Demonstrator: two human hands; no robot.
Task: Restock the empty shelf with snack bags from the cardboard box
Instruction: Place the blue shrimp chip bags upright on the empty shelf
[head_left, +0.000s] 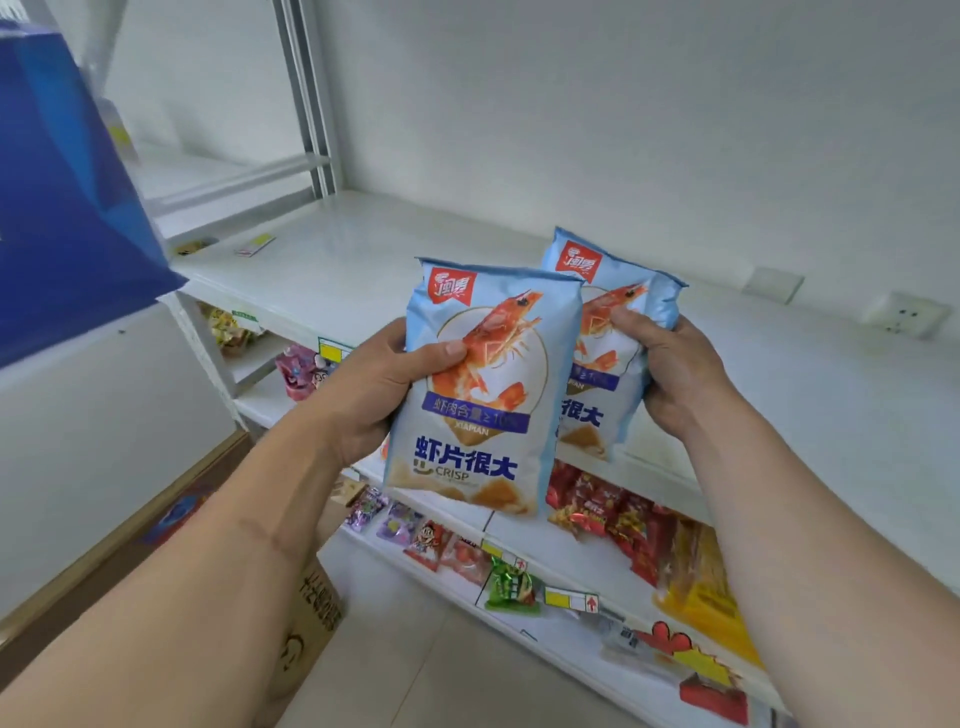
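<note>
Progress: early stage, by my reading. The empty shelf (363, 249) carries no snack bags anywhere in view; its white top surface is bare apart from 2 small tags or labels near its left front edge. Nothing placed yet as far as the frame shows, so essentially the whole restock is left.

Hands: left hand (374, 384) is closed around the front shrimp-crisp bag (483, 395), thumb pressed on the printed face, fingers behind. Right hand (670, 374) is closed on the rear shrimp-crisp bag (613, 332), gripping its right side, thumb on the front. Both bags are held upright in the air in front of and slightly above the empty shelf's front edge; the front one overlaps the rear one (touching or just apart, cannot tell).

Cardboard box (311, 618): only a corner shows at lower left, beneath the left forearm. Its contents are hidden, so the number of bags remaining cannot be judged.

Counts:
- Shrimp-crisp bags in hand: 2 (1 per hand).
- Bags on the target shelf: 0 visible.
- Cardboard boxes: 1, partly visible.
- Lower shelves (571, 566): at least 2 tiers already stocked with mixed small snacks: red packets (597, 504), a green packet (511, 587), yellow packs (711, 592); too many and too blurred for an exact count.
- Yellow price tags on the shelf edges: at least 2 readable.

Likely next: set both bags upright on the bare shelf.
</note>
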